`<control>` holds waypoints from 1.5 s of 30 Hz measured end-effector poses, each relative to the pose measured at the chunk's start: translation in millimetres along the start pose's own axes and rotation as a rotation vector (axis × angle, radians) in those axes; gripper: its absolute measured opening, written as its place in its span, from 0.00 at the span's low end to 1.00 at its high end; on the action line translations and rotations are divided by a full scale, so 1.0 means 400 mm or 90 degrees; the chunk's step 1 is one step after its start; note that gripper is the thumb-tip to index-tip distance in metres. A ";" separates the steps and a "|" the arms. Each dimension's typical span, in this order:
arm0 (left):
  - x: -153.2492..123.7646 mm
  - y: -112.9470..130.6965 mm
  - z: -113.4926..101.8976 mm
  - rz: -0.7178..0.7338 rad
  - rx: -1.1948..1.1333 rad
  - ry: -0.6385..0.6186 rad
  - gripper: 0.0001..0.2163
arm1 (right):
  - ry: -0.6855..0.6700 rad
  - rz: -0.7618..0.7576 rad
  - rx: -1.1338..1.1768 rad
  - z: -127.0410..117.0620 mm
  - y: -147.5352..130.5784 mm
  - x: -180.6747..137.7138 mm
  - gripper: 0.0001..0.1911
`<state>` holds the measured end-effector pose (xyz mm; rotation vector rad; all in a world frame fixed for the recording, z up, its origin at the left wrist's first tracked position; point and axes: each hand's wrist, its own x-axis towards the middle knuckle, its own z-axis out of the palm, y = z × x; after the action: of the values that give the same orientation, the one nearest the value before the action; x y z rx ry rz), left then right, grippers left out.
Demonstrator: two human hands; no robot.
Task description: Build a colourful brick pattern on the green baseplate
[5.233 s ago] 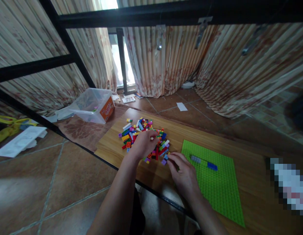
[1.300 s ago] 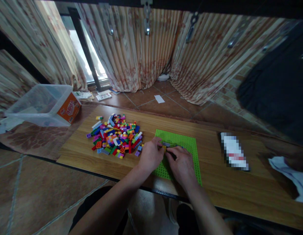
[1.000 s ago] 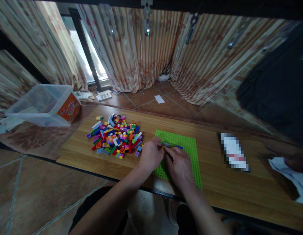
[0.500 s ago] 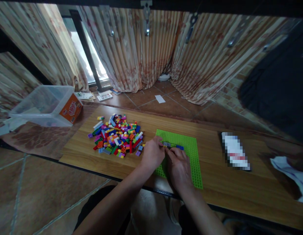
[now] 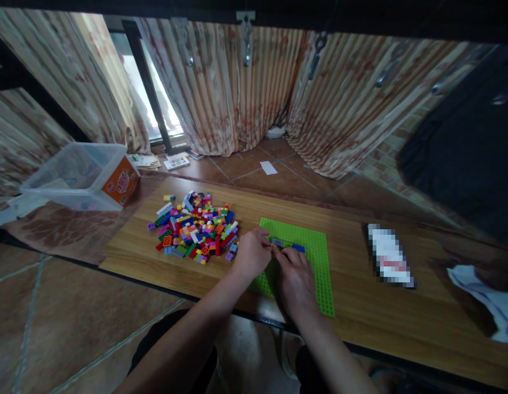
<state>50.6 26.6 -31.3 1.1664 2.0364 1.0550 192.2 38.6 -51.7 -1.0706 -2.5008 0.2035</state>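
Two bare hands meet over one green baseplate (image 5: 324, 284) on a wooden bench (image 5: 361, 298), one sliver of yellow brick (image 5: 273, 246) showing at their fingertips. The left hand (image 5: 253, 255) bends its thumb and fingers down toward the plate's left part; the right hand (image 5: 295, 280) curls in from the near side, its index finger extended to the same spot. Whether either hand grips the brick cannot be told, as the fingers hide most of it. Two more bricks sit on the plate just beyond the fingertips: one grey brick (image 5: 277, 242) and, to its right, one blue brick (image 5: 298, 248).

To the left of the plate, a single pile of bricks (image 5: 196, 227) in many colors spreads over the bench, too many to count; at least three orange ones stand out. One yellow-and-green piece (image 5: 169, 198) lies at the pile's far edge. On the bench's right side are one white item (image 5: 389, 255), blurred beyond reading, and one white cloth (image 5: 486, 301). One clear plastic bin (image 5: 85, 200) with one orange label (image 5: 121, 183) stands beyond the bench's left end. One white card (image 5: 268, 167) lies on the tiled floor before striped curtains (image 5: 262, 93).
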 end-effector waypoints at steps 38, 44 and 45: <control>-0.008 0.017 -0.006 0.134 0.116 0.012 0.15 | 0.122 0.250 0.241 -0.065 0.122 0.056 0.17; -0.012 0.019 -0.006 0.177 0.193 0.006 0.11 | 0.092 0.094 0.201 -0.050 0.079 0.057 0.16; -0.012 0.018 -0.005 0.182 0.200 0.005 0.11 | 0.087 0.082 0.188 -0.048 0.075 0.057 0.16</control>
<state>54.5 23.8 -23.6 1.6550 2.1387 0.8839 206.0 75.4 -36.0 -1.0810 -2.1986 0.5022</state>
